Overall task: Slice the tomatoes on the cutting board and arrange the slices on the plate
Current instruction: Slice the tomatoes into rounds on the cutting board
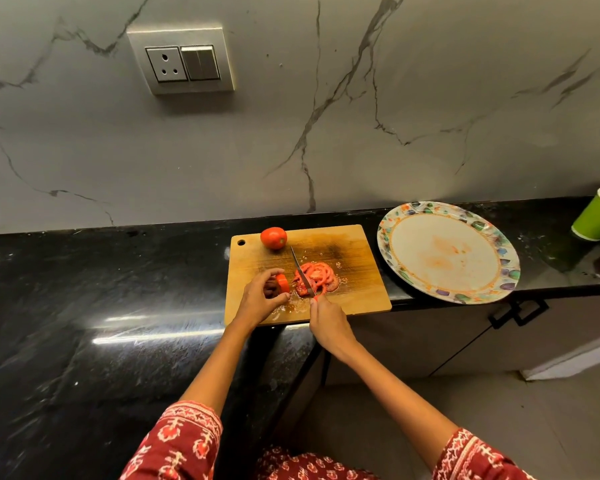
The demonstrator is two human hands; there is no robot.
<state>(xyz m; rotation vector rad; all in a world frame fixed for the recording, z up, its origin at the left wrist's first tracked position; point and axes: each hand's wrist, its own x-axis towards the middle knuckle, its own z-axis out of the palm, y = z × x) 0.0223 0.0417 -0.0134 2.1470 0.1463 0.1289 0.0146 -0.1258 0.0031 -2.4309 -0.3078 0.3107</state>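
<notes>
Pinching a tomato end [282,284], left grip [262,299]; right grip [326,320] clasps the knife [301,271].

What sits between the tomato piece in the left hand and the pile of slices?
Head view: only the knife blade, held by the right hand, between the tomato piece and the slices.

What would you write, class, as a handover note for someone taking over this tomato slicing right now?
Left hand holds the tomato end piece on the cutting board. Right hand grips the knife, blade over the slices.
Done: one tomato nearly sliced, slices piled on the board.
Left: finish this piece, slice the whole tomato at the board's far edge, move all slices to the plate, which holds none yet.
</notes>
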